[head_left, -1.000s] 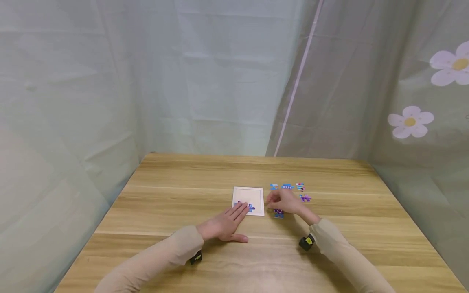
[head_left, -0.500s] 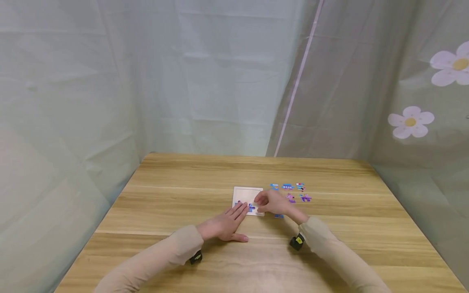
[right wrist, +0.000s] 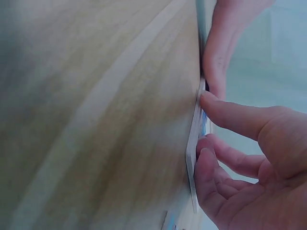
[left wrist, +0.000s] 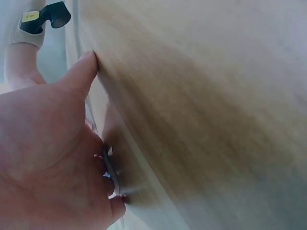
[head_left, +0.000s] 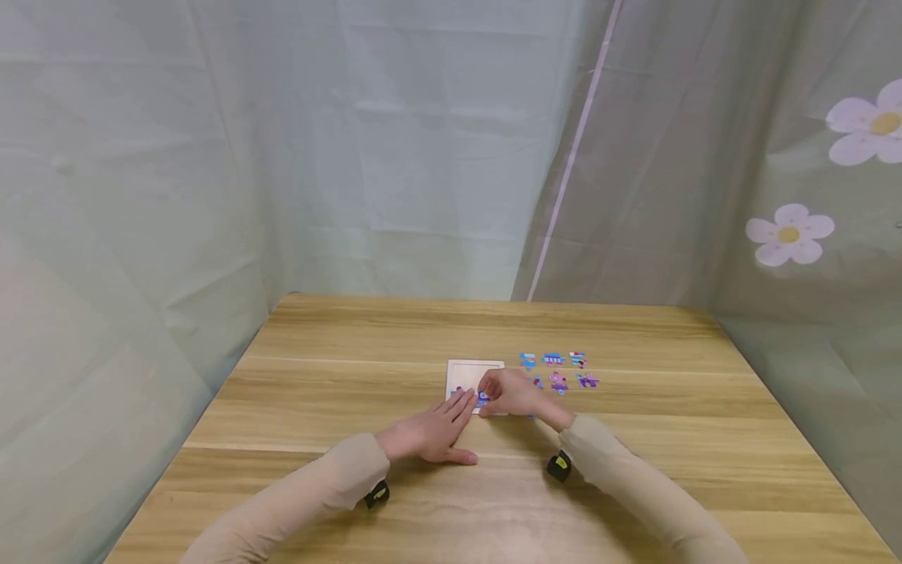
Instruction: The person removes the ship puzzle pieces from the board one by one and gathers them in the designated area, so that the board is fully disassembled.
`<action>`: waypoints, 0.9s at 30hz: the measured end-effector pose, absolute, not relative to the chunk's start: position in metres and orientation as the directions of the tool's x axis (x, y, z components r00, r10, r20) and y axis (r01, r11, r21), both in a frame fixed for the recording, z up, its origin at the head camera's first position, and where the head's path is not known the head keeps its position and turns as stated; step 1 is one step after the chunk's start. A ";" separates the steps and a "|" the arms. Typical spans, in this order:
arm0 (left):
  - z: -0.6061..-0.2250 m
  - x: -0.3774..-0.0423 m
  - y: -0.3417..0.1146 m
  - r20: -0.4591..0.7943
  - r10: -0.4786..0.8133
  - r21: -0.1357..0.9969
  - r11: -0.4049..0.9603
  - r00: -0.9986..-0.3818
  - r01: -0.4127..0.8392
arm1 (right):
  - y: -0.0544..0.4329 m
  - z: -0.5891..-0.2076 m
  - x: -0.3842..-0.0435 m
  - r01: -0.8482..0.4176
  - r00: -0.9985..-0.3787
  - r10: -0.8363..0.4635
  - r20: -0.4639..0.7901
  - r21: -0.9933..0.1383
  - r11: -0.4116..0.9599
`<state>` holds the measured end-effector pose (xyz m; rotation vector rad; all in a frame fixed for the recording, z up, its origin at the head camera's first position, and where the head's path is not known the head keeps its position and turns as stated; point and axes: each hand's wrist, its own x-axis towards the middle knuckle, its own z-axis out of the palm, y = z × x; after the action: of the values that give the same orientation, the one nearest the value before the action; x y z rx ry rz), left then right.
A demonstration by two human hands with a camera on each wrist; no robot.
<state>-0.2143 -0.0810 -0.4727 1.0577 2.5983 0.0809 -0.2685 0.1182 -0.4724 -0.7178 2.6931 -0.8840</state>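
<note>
A pale square puzzle tray [head_left: 476,368] lies on the table, with blue and purple jigsaw pieces [head_left: 483,398] in its near part. My left hand [head_left: 440,431] lies flat, its straight fingers resting over the tray's lower left and the pieces there; its thumb points right. My right hand [head_left: 513,393] is at the tray's right side, thumb and fingers curled in around a puzzle piece that they largely hide. In the right wrist view, the thumb [right wrist: 240,117] and fingertips [right wrist: 206,163] touch down at the tray edge [right wrist: 192,153].
Several loose jigsaw pieces [head_left: 553,359] lie in rows to the right of the tray, some partly behind my right hand. The wooden table [head_left: 352,337] is bounded by hanging pale curtains [head_left: 423,157] at the back and sides.
My right hand has moved left from the loose pieces onto the tray's right side, beside the left fingertips. More loose pieces show behind it. The left hand has stayed still.
</note>
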 end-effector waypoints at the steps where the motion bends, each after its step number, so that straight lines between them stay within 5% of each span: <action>1: -0.473 -0.215 -0.081 -0.285 0.688 0.179 0.723 -0.668 0.668 | 0.118 -0.473 -0.269 -0.385 -0.856 -0.514 -0.052 -0.598 0.703; 27: -0.486 -0.222 -0.083 -0.357 0.612 0.120 0.779 -0.706 0.615 | 0.111 -0.468 -0.268 -0.420 -0.828 -0.553 -0.093 -0.551 0.721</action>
<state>-0.2218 -0.0833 -0.4857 0.9326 2.5925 -0.0122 -0.2678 0.1114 -0.4676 -0.7713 2.6759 -0.7665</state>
